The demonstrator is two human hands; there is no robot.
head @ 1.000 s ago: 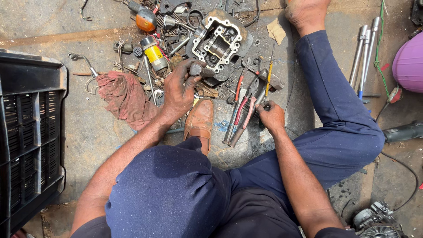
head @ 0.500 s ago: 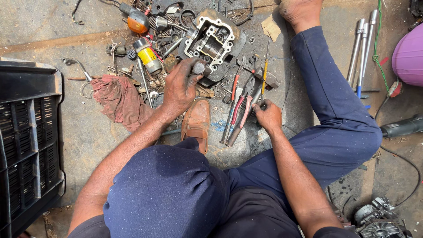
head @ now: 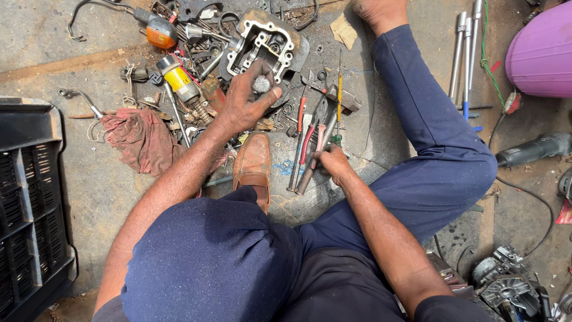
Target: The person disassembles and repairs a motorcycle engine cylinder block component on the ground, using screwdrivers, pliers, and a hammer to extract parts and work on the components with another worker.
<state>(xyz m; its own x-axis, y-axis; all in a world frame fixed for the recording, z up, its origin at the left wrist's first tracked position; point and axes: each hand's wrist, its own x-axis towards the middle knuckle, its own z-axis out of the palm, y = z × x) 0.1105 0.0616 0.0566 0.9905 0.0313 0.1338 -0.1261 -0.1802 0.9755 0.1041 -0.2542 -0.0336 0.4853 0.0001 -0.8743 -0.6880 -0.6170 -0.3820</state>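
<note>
Head view, looking down at a person seated on a concrete floor (head: 71,53), legs in blue trousers spread around a scatter of tools. Left hand (head: 247,98) is raised over the pile, fingers curled around a small grey metal part (head: 261,84), pinched between thumb and fingertips, just in front of the grey engine casting (head: 268,42). Right hand (head: 333,162) sits low on the floor, fingers closed on the handle end of a tool among the red-handled pliers (head: 307,140); exactly which tool it grips I cannot tell, since the fist covers it. A yellow-handled screwdriver (head: 339,95) lies just beside the pliers.

To the left of the left hand: yellow cylindrical part (head: 179,80), reddish rag (head: 140,140), orange lamp unit (head: 161,33). Brown shoe (head: 253,164) lies between both forearms. Black plastic crate (head: 27,197) at far left, chrome tubes (head: 465,50) and purple tub (head: 542,50) at upper right, angle grinder (head: 533,148) at right.

Judgement on handling: the metal part is small and probably greasy, so a firm fingertip pinch held over the pile suits it. The right hand should get a full grip on one handle only, clear of neighbouring tools, before lifting.
</note>
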